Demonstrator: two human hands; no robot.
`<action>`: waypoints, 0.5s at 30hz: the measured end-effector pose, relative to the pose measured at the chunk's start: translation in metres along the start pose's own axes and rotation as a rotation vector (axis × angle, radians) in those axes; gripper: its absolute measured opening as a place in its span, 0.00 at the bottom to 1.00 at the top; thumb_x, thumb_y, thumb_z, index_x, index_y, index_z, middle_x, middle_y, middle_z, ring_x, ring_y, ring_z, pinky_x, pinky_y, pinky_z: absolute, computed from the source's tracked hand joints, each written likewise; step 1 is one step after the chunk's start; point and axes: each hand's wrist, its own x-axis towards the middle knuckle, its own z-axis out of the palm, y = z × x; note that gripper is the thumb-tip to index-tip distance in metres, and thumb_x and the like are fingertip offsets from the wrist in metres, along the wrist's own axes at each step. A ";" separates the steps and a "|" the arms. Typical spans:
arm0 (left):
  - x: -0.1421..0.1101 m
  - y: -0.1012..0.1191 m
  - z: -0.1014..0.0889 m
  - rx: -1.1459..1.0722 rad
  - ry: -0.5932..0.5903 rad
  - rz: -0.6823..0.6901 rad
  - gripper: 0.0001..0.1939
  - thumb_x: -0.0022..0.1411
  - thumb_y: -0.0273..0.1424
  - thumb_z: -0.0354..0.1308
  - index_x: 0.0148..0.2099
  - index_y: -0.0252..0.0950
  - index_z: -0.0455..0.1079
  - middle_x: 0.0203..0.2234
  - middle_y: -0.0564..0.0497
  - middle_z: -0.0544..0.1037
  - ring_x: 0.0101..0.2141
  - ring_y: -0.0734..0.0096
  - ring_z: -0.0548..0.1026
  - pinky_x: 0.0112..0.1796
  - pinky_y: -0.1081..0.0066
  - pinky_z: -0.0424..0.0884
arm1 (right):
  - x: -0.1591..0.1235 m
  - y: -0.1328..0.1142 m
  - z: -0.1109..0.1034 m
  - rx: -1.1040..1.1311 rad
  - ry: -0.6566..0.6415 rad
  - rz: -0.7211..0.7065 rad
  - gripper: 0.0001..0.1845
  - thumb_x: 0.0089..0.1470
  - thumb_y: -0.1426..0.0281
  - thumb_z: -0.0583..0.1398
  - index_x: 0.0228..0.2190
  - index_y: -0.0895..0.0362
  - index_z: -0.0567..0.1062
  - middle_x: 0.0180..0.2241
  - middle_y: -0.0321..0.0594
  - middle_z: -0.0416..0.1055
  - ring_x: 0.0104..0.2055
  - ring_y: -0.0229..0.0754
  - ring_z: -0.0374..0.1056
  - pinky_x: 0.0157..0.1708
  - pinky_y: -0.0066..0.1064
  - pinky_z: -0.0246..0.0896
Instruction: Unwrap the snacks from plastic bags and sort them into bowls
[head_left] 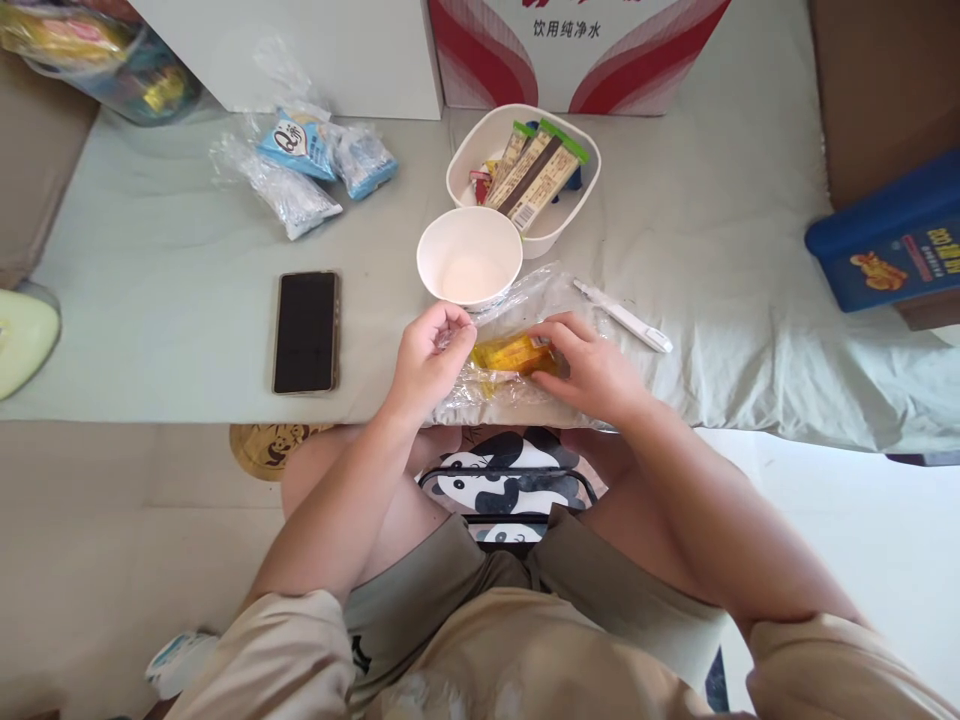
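Observation:
My left hand (433, 362) is closed in a pinch at the left edge of a crinkled clear plastic bag (541, 290), with a bit of the film at its fingertips. The fingers of my right hand (589, 365) are bent over the right end of a yellow packet (510, 354), which lies on the bag near the table's front edge. Just beyond my left hand stands a white paper bowl (469, 258) with nothing in it. A white utility knife (626, 316) rests right of the bag, blade end toward the bowl.
A white plastic basin (583, 205) behind the bowl holds several stick packets (541, 180). Left of these lie a phone (307, 332) and blue-and-clear snack packs (296, 145). Large cartons (551, 60) stand at the back, and a blue box (885, 240) is at the right.

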 end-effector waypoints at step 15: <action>-0.003 0.012 -0.005 -0.099 -0.101 -0.019 0.05 0.59 0.29 0.56 0.30 0.38 0.66 0.22 0.55 0.67 0.24 0.75 0.64 0.25 0.72 0.61 | 0.005 -0.007 0.013 -0.120 0.008 -0.171 0.24 0.53 0.70 0.62 0.53 0.51 0.70 0.50 0.47 0.74 0.52 0.55 0.68 0.49 0.49 0.68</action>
